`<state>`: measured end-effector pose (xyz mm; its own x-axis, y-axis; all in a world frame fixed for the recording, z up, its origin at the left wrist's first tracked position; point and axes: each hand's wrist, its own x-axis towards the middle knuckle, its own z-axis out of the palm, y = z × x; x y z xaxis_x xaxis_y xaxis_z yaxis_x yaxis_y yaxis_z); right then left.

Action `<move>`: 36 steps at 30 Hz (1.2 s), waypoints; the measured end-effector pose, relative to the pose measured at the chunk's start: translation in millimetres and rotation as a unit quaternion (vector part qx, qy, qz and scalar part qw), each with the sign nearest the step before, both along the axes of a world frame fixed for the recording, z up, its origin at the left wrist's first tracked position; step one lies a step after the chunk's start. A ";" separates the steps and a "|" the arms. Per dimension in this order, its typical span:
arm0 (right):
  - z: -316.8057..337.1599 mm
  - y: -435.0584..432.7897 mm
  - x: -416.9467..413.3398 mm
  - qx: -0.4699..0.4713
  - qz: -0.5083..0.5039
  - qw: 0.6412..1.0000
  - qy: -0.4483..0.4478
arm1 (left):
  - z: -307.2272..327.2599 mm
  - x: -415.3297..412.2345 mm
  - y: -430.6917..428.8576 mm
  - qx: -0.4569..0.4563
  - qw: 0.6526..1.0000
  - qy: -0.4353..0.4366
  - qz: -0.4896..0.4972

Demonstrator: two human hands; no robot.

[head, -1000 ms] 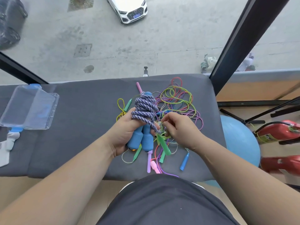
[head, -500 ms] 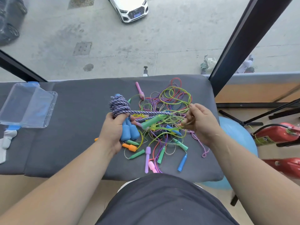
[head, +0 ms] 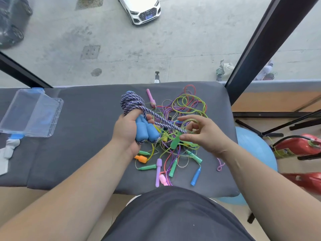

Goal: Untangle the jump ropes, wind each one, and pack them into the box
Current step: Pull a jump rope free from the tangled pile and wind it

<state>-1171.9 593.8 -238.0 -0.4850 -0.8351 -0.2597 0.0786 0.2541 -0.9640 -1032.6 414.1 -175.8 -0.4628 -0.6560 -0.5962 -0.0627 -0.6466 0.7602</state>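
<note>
My left hand grips the two blue foam handles together, fingers curled round them. The wound purple braided rope is bunched above my thumb. One strand runs straight from this coil to my right hand. There the index finger and thumb are extended and apart and the other fingers are curled; whether they hold the strand, I cannot tell. The tangle of thin jump ropes lies on the grey padded bench beneath both hands. The clear plastic box sits at the bench's left end, well apart.

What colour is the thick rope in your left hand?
Thick rope: purple and blue twists, head view.
</note>
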 end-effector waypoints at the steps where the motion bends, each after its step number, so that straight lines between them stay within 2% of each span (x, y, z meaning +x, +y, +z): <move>1: -0.6 0.0 -0.8 0.000 0.011 1.000 0.001 | -2.7 1.0 -2.1 0.013 1.000 -0.012 0.007; 4: 4.2 -1.7 -2.2 0.030 0.082 0.993 0.076 | -7.0 4.4 -2.1 0.059 0.997 -0.040 0.020; 7: 5.3 -6.8 -2.4 0.128 0.170 0.952 0.222 | -6.9 5.5 0.8 0.096 0.994 -0.040 0.030; 9: 3.8 -8.1 0.9 0.148 0.191 0.941 0.236 | -6.4 4.9 1.0 0.103 0.994 -0.036 0.026; 11: 2.4 -6.7 3.9 0.124 0.163 0.965 0.163 | -6.2 4.1 0.1 0.086 0.996 -0.039 0.011; 14: 3.9 -5.4 6.1 0.025 0.053 0.998 -0.030 | -6.6 6.8 -1.2 -0.007 0.998 -0.040 -0.054; 16: 3.6 -8.9 6.1 -0.030 -0.031 0.992 -0.121 | -8.9 12.4 2.0 -0.095 0.987 -0.046 -0.119; 19: 4.6 -13.2 4.2 -0.062 -0.101 0.973 -0.199 | -13.9 21.1 11.2 -0.124 0.978 -0.024 -0.165; 22: 2.2 -14.2 3.0 -0.044 -0.127 0.975 -0.178 | -15.6 25.6 19.7 -0.114 0.973 0.019 -0.197; 24: -0.8 -14.9 1.4 -0.021 -0.194 0.973 -0.122 | -13.5 25.0 24.8 -0.098 0.969 0.030 -0.227; 26: -1.4 -17.8 0.3 -0.009 -0.277 0.956 -0.098 | -14.1 22.5 26.7 -0.090 0.964 0.011 -0.250; 29: 2.2 -29.5 6.2 0.018 -0.341 0.930 -0.138 | -14.4 15.2 26.9 -0.040 0.969 -0.012 -0.245; 33: 4.4 -38.0 16.9 -0.014 -0.305 0.896 -0.322 | -13.1 4.6 20.7 0.006 0.982 -0.007 -0.187; 34: 2.9 -34.6 16.3 -0.015 -0.277 0.900 -0.337 | -12.1 2.7 18.5 0.003 0.985 0.000 -0.171; 36: -2.5 -22.9 11.2 0.031 -0.184 0.942 -0.280 | -9.8 0.7 12.5 -0.012 0.989 0.018 -0.144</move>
<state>-1160.7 570.9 -240.5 -0.5111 -0.6127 -0.6028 0.6633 0.1648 -0.7299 -1031.9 426.7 -185.6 -0.6532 -0.5074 -0.5621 -0.2151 -0.5874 0.7802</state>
